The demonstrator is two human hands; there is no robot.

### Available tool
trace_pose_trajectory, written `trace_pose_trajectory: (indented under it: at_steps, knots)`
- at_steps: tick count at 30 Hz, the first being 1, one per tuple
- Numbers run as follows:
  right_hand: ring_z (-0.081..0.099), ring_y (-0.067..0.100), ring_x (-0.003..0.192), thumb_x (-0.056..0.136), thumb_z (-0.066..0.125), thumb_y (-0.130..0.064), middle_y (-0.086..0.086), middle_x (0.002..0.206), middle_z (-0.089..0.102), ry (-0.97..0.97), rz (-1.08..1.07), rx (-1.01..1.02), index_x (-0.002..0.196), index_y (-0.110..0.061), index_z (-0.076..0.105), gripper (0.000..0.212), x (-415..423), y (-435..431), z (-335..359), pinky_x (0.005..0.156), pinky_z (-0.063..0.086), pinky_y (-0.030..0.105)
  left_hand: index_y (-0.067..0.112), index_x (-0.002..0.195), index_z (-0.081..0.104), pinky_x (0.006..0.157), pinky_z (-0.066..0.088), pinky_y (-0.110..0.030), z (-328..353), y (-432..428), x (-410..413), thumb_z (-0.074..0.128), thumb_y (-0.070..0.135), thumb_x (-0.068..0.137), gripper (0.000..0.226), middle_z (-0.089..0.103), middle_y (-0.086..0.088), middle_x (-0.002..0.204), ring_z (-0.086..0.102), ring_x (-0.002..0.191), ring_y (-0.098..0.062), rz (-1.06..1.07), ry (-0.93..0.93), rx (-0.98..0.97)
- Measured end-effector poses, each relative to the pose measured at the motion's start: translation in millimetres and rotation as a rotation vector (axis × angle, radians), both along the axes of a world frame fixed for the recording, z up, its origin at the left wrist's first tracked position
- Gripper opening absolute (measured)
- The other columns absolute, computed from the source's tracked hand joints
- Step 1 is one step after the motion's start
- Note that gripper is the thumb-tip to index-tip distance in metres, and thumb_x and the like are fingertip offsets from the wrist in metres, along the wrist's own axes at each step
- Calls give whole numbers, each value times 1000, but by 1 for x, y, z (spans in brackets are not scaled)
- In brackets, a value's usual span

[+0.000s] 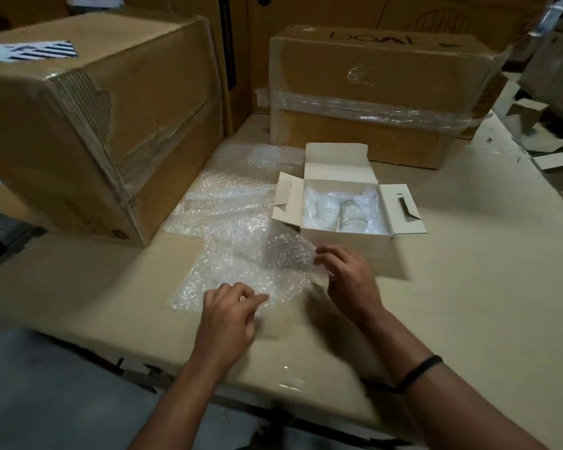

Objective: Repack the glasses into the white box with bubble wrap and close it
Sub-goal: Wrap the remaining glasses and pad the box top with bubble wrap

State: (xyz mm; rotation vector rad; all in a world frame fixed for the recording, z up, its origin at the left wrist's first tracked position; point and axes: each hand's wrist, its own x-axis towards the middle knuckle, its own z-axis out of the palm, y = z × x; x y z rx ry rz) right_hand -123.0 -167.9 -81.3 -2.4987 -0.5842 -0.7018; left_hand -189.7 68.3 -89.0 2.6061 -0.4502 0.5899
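The small white box (345, 237) stands open on the cardboard surface, its lid and both side flaps spread out. Inside it lie a bubble-wrapped bundle on the left and a clear glass (351, 214) on the right. Just in front of the box, a sheet of bubble wrap (241, 267) is spread out, its right part raised in a hump. My right hand (348, 277) pinches the sheet's right edge. My left hand (231, 313) pinches its near edge with thumb and fingertips. I cannot tell whether a glass lies under the hump.
More bubble wrap sheets (228, 193) lie left of the white box. A big taped carton (88, 125) stands at the left and another carton (371, 102) behind the box. Torn cardboard scraps (540, 138) lie at the far right. The work surface's edge (241, 381) runs near me.
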Motion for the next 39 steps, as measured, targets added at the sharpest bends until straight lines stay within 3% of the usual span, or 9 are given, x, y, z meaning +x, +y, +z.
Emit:
trace_pose_trajectory:
  at_steps: [6,9,15,18,22,26,29,34,39]
  knots:
    - [65,21,101,73,42,18,7,109,72,-229,-125,128,96,-4,73,44,-41,-68,18,94,45,37,23,95,70,74,31,-33,11,-56,-26,59,-8,62,47,56,-1,87,49,79,-20,-3,-174,-152]
    - [64,20,106,78,44,16,7,110,72,-284,-141,119,94,-5,74,39,-64,-91,14,97,44,40,22,88,74,75,29,-32,11,-66,-28,60,-8,61,43,57,-1,87,50,81,-20,35,-132,-141]
    - [68,18,96,61,69,-6,-10,97,74,179,77,-111,80,-22,73,25,-92,-117,-17,91,39,31,32,82,73,78,19,-31,-1,-56,-39,64,15,67,25,59,11,85,55,83,-19,66,140,87]
    - [65,14,86,66,55,-25,-13,92,72,315,100,-89,76,-25,71,19,-98,-120,-8,86,39,33,34,89,71,80,15,-30,-1,-55,-45,56,26,78,20,54,19,87,51,89,-14,63,240,118]
    - [59,13,73,85,46,-50,-10,79,68,308,63,-11,81,-23,70,37,-101,-115,4,80,41,36,28,83,70,81,17,-31,5,-49,-49,35,52,79,41,55,20,84,50,87,-12,19,289,15]
    - [54,26,115,90,53,-49,6,125,61,402,-389,-74,123,-18,61,46,-82,-100,4,96,38,43,28,96,68,84,21,-32,8,-46,-39,36,65,86,49,60,9,99,48,97,-14,236,230,-49]
    - [35,28,134,88,52,-57,10,142,46,626,-457,-271,121,-20,60,50,-72,-90,1,107,28,46,35,131,54,99,23,-39,12,-43,-21,49,60,89,50,45,2,135,32,123,-20,297,381,76]
    - [55,26,109,79,68,-34,4,110,65,497,-439,-40,96,-19,67,22,-72,-74,2,94,38,38,43,134,48,111,13,-48,10,-39,-8,47,63,88,50,29,2,153,17,139,-23,152,447,241]
    - [58,31,84,81,63,-21,4,87,66,519,-689,189,80,-23,57,6,-72,-85,22,71,42,35,43,139,43,113,6,-48,8,-49,4,42,63,90,52,18,6,158,9,145,-17,32,415,248]
